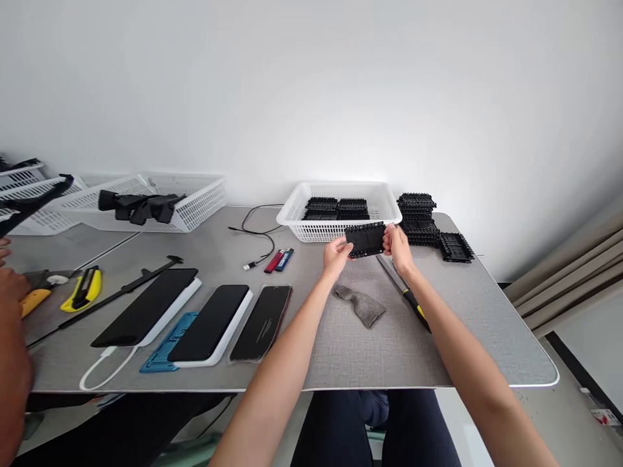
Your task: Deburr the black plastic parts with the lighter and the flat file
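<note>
Both hands hold one black plastic frame (366, 239) in the air just in front of the white basket (296, 211), above the grey table (462, 324). The left hand (337, 254) grips its left end and the right hand (398, 245) its right end; the fingers of each are closed around the edges, thumbs toward the person.

Inside the basket lie two stacks of like frames (335, 208), side by side. Right of the basket stands a taller pile of frames (417, 214), how many I cannot tell, and one single frame (456, 247) lies flat beside it near the table's edge.

Under the hands lies one grey cloth (361, 303). One knife (402, 292) with a black and yellow handle lies slanted beneath the right forearm, partly hidden.

Left of the hands are two lighters, one red (273, 261) and one blue (285, 259), touching each other, and one black cable (257, 237) curling behind them. Nearer the front edge lie three dark phones (214, 321) in a row; two rest on white trays and one on the table. A blue piece (165, 350) sticks out from under the middle one.

Farther left sit one yellow cutter (84, 290), one long black bar (111, 295), and a second white basket (195, 201) holding black straps (139, 206). Another person's arm (12, 350) shows at the left edge.
</note>
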The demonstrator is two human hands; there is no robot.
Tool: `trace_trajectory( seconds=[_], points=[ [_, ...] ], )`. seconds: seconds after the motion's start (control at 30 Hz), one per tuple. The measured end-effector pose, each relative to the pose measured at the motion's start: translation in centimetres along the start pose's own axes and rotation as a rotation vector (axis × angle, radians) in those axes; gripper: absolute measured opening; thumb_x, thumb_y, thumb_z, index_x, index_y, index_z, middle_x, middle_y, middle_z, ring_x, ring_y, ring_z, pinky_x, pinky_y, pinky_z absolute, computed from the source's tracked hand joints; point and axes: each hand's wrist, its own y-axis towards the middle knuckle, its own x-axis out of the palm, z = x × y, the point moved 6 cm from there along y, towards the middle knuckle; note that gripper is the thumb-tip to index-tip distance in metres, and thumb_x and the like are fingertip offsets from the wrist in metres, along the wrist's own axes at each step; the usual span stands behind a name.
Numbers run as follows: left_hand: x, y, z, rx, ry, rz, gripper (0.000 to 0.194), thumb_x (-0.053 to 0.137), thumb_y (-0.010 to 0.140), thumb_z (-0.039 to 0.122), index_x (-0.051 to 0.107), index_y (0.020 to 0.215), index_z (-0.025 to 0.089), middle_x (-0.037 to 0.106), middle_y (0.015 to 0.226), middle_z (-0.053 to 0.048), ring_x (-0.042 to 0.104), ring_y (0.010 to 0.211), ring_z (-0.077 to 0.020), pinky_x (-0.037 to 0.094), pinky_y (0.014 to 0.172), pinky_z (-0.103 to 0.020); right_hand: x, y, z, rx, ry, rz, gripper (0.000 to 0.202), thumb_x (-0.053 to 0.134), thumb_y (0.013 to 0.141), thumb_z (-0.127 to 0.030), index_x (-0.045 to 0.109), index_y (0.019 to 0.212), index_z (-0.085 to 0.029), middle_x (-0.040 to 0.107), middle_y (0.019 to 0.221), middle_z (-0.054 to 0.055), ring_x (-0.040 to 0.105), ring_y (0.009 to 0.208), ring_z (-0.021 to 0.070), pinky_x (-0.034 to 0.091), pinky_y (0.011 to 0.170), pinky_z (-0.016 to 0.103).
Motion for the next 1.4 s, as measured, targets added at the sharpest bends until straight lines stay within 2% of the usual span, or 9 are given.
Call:
trace_trajectory(
  seconds=[0.13,0.23,0.5,0.73,1.03,1.23,1.4],
  points=[
    [0.3,-0.3,0.3,0.021,0.038,-0.022,0.035,0.076,0.070,0.039,0.069,0.094,0.015,0.071,0.071,-0.004,0.062,0.056,-0.0155,0.056,0.048,-0.028,2.3,-2.2,2.0,0.158,0.130,-0.170,0.040,0.037,0.088,-0.059,0.042,0.072,-0.022,0.035,0.061,-0.004,0.030,0.049,0.0102,0.022,0.043,0.021],
    [0.7,-0.7,0.8,0.043,0.067,-0.050,0.032,0.075,0.071,0.038,0.068,0.092,0.015,0.072,0.069,-0.004,0.062,0.054,-0.0149,0.054,0.047,-0.027,3.4,-3.3,2.4,0.256,0.186,-0.264,0.040,0.035,0.089,-0.054,0.039,0.066,-0.022,0.034,0.060,-0.004,0.026,0.047,0.0091,0.017,0.041,0.020],
    [2.9,-1.9,2.5,0.076,0.100,-0.200,0.024,0.074,0.072,0.036,0.061,0.079,0.016,0.068,0.059,0.000,0.062,0.051,-0.0139,0.056,0.055,-0.027,4.9,-4.7,2.4,0.470,0.239,-0.399,0.038,0.029,0.091,-0.049,0.033,0.064,-0.022,0.024,0.056,-0.006,0.018,0.045,0.0093,0.011,0.039,0.018],
    [3.5,-2.4,3.1,0.090,0.111,-0.260,0.025,0.073,0.072,0.038,0.061,0.076,0.016,0.068,0.061,-0.001,0.064,0.054,-0.0148,0.057,0.057,-0.028,4.3,-4.8,2.4,0.544,0.261,-0.386,0.031,0.032,0.086,-0.046,0.029,0.066,-0.024,0.021,0.056,-0.006,0.014,0.046,0.0096,0.011,0.037,0.018],
    [3.3,-2.1,2.6,0.072,0.100,-0.254,0.030,0.075,0.072,0.042,0.061,0.080,0.016,0.068,0.064,-0.001,0.063,0.055,-0.0148,0.059,0.057,-0.030,3.8,-4.6,2.7,0.616,0.311,-0.372,0.022,0.033,0.081,-0.042,0.028,0.069,-0.025,0.021,0.055,-0.007,0.013,0.045,0.0101,0.012,0.037,0.018],
    [2.4,-1.6,2.5,0.073,0.094,-0.186,0.037,0.080,0.067,0.045,0.060,0.081,0.017,0.055,0.054,0.004,0.050,0.048,-0.0102,0.058,0.052,-0.029,2.4,-4.2,2.3,0.612,0.381,-0.316,0.023,0.033,0.080,-0.044,0.026,0.069,-0.025,0.020,0.055,-0.007,0.012,0.046,0.0108,0.011,0.037,0.018],
    [1.8,-1.2,2.4,0.073,0.079,-0.147,0.041,0.081,0.065,0.048,0.060,0.083,0.017,0.047,0.052,0.006,0.046,0.048,-0.0096,0.059,0.051,-0.030,1.2,-3.8,1.9,0.605,0.433,-0.266,0.023,0.032,0.080,-0.045,0.025,0.069,-0.025,0.019,0.055,-0.007,0.011,0.047,0.0113,0.010,0.038,0.019]
  ],
)
